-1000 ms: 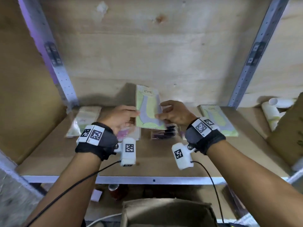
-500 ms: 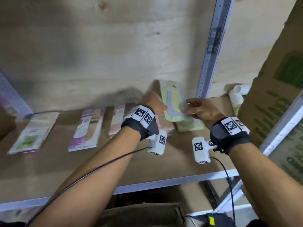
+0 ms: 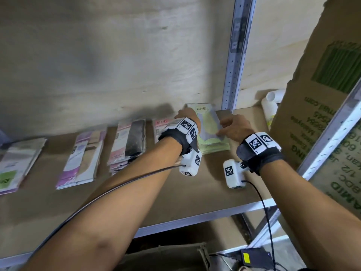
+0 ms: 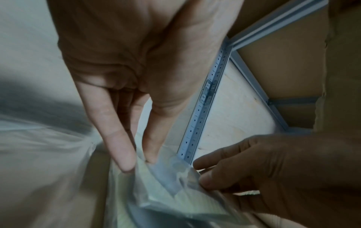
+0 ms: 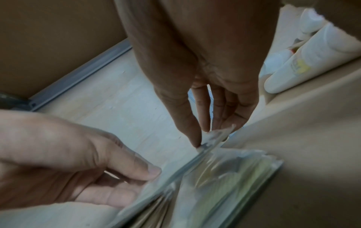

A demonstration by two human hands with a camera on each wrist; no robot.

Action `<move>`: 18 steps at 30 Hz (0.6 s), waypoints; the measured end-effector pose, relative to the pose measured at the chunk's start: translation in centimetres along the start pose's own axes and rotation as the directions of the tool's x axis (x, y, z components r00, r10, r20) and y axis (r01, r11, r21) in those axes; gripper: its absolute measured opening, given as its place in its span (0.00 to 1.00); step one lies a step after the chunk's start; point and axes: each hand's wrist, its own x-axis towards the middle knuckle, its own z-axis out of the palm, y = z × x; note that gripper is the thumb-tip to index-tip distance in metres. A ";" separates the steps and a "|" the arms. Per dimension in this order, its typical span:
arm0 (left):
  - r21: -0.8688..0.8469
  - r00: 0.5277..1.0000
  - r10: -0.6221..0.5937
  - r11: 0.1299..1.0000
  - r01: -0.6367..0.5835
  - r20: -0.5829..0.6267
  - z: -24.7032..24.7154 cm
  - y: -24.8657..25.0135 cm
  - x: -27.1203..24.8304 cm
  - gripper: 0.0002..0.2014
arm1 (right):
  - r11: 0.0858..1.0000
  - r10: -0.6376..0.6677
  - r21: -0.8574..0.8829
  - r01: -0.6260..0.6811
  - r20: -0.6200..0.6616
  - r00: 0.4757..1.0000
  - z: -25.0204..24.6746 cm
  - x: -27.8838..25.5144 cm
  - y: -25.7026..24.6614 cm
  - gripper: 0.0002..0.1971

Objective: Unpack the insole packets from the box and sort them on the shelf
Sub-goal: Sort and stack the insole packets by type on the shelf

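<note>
A green insole packet [image 3: 207, 122] marked ENE is held tilted over a stack of green packets [image 3: 215, 148] at the right end of the wooden shelf [image 3: 175, 192]. My left hand [image 3: 185, 116] pinches its left edge, and my right hand [image 3: 227, 127] pinches its right edge. In the left wrist view the left fingers [image 4: 125, 154] meet on the crinkled clear wrapper [image 4: 168, 186]. The right wrist view shows the right fingertips [image 5: 195, 138] nipping the packet's thin edge [image 5: 215, 138] above the green stack [image 5: 234, 177].
Further stacks lie along the shelf to the left: a pink one [image 3: 162, 127], pink-and-black [image 3: 129, 142], purple-and-beige [image 3: 84, 157], white-and-green [image 3: 17, 163]. A metal upright [image 3: 234, 55] stands just behind the green stack. White bottles [image 3: 270, 106] and a big cardboard box [image 3: 322, 98] crowd the right.
Both hands have carried the green packet from the middle of the shelf to the right, beside the metal upright, and lowered it toward the green stack.
</note>
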 end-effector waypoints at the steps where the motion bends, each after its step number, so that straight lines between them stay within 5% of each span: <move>1: 0.020 1.000 0.004 1.000 -0.003 -0.021 0.2 0.0 0.3 0.18 | 1.000 0.009 -0.018 -0.009 0.000 1.000 0.1 0.1 0.0 0.27; 9: 0.357 0.995 0.095 0.931 -0.078 -0.032 3.4 1.2 0.9 0.07 | 0.981 0.012 -0.195 -0.009 0.015 1.000 0.4 -0.2 0.2 0.12; 14: 0.367 0.988 0.110 0.928 -0.062 -0.110 3.9 1.9 1.7 0.19 | 0.971 0.019 -0.240 -0.002 0.066 0.998 0.2 -0.6 -0.3 0.14; 18: 0.399 0.990 0.109 0.915 -0.063 -0.093 3.9 1.4 1.5 0.17 | 0.971 0.025 -0.240 -0.001 0.096 0.995 0.1 -1.1 -0.7 0.17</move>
